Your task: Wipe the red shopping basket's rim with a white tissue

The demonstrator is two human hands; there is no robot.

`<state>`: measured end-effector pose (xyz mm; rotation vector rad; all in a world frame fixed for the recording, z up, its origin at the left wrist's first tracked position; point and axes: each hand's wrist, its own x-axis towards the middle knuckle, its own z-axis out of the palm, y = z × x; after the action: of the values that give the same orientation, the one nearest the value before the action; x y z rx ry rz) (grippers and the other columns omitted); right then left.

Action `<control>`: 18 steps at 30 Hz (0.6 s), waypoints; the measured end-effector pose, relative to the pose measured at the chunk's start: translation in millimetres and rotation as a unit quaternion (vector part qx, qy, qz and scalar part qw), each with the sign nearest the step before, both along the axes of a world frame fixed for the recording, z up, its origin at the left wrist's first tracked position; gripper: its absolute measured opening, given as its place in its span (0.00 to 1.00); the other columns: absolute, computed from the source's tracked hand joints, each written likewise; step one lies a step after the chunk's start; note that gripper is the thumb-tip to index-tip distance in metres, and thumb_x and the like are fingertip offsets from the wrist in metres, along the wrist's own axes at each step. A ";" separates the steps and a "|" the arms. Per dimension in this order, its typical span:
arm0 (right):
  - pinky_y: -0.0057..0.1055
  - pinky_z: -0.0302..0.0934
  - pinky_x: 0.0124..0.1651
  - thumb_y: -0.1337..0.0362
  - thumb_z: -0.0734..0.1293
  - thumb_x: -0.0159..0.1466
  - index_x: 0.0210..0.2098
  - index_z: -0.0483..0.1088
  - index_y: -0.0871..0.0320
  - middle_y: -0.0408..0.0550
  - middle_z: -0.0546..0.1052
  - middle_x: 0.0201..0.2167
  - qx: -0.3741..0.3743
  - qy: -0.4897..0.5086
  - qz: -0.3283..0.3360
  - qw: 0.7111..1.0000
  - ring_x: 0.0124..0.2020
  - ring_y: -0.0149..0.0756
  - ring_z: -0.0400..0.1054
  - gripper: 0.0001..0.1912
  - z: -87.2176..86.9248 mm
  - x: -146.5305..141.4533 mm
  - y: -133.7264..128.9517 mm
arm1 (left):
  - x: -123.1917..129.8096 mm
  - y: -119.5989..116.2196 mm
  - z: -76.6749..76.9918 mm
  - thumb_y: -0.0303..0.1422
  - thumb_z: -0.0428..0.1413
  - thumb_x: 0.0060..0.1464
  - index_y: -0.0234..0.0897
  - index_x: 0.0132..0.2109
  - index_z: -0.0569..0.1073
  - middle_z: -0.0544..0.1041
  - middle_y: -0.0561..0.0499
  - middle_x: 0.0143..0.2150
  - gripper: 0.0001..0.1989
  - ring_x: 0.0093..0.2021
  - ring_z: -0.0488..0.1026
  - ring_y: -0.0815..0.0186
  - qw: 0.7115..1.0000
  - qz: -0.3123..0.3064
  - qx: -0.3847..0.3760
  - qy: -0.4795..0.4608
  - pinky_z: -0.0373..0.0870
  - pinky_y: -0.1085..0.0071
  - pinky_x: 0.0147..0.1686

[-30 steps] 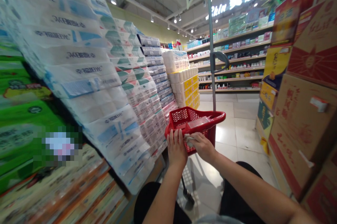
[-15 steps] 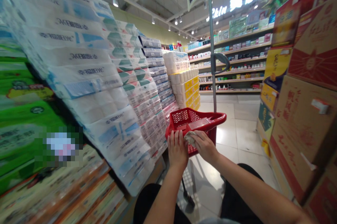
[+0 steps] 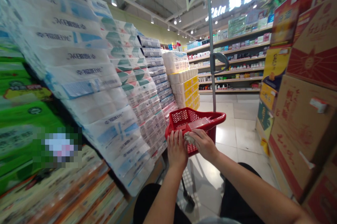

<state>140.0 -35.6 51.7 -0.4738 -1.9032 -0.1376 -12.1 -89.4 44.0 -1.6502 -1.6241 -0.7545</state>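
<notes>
In the middle of the head view stands a red plastic shopping cart (image 3: 202,123) with perforated basket walls. My left hand (image 3: 177,148) grips its near rim, fingers curled over the top edge. Just to the right, my right hand (image 3: 205,143) is closed on a crumpled pale cloth (image 3: 190,140), which lies against the same rim beside my left fingertips. Part of the cloth is hidden under the fingers. A grey pole (image 3: 212,41) with a looped dark grip rises at the cart's far side.
Tall stacks of wrapped tissue packs (image 3: 89,71) line the left side. Cardboard cartons (image 3: 302,112) are piled on the right. Shelves of small goods (image 3: 237,62) stand at the back, beyond the tiled floor (image 3: 244,133). A cart caster (image 3: 189,201) shows between my knees.
The view has shifted very slightly. Both hands stay at nearly the same place on the rim, the right still holding the cloth.
</notes>
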 end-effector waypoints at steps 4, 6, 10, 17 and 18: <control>0.41 0.68 0.50 0.70 0.59 0.67 0.51 0.71 0.56 0.53 0.73 0.43 0.002 -0.009 0.006 1.000 0.46 0.41 0.67 0.16 1.2 -0.1 0.7 | 0.4 -1.2 1.2 0.32 0.46 0.62 0.33 0.63 0.59 0.66 0.43 0.61 0.23 0.65 0.55 0.54 1.000 -0.002 -0.002 0.002 0.56 0.51 0.63; 0.40 0.68 0.48 0.70 0.59 0.67 0.50 0.71 0.56 0.52 0.73 0.41 0.000 -0.017 0.015 1.000 0.44 0.40 0.67 0.15 2.8 -0.3 0.5 | 0.4 -1.5 1.4 0.32 0.46 0.62 0.33 0.63 0.58 0.66 0.43 0.61 0.23 0.65 0.55 0.54 1.000 -0.004 0.003 0.000 0.56 0.51 0.62; 0.41 0.67 0.50 0.70 0.58 0.67 0.51 0.70 0.58 0.53 0.73 0.42 0.001 0.007 0.008 1.000 0.46 0.40 0.66 0.16 3.7 1.0 2.1 | 0.3 -0.3 0.5 0.32 0.46 0.62 0.32 0.63 0.59 0.66 0.42 0.61 0.23 0.66 0.54 0.54 1.000 -0.004 0.008 0.000 0.55 0.51 0.63; 0.41 0.66 0.51 0.72 0.59 0.65 0.50 0.70 0.58 0.52 0.74 0.42 0.013 -0.008 0.005 1.000 0.46 0.41 0.65 0.16 1.7 5.7 9.0 | -0.7 1.7 -2.6 0.32 0.48 0.61 0.30 0.62 0.60 0.66 0.40 0.61 0.23 0.66 0.52 0.52 1.000 -0.001 0.009 0.011 0.55 0.50 0.63; 0.42 0.65 0.52 0.72 0.58 0.65 0.51 0.70 0.58 0.53 0.74 0.43 0.012 -0.006 0.000 1.000 0.46 0.41 0.65 0.17 3.6 6.3 10.4 | -0.8 1.6 -2.8 0.32 0.48 0.61 0.30 0.62 0.60 0.66 0.40 0.61 0.23 0.66 0.52 0.52 1.000 0.000 0.009 0.012 0.55 0.50 0.63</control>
<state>146.3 -25.2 55.3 -0.4573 -1.9105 -0.1638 -12.9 -87.8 41.2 -1.6411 -1.5954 -0.7447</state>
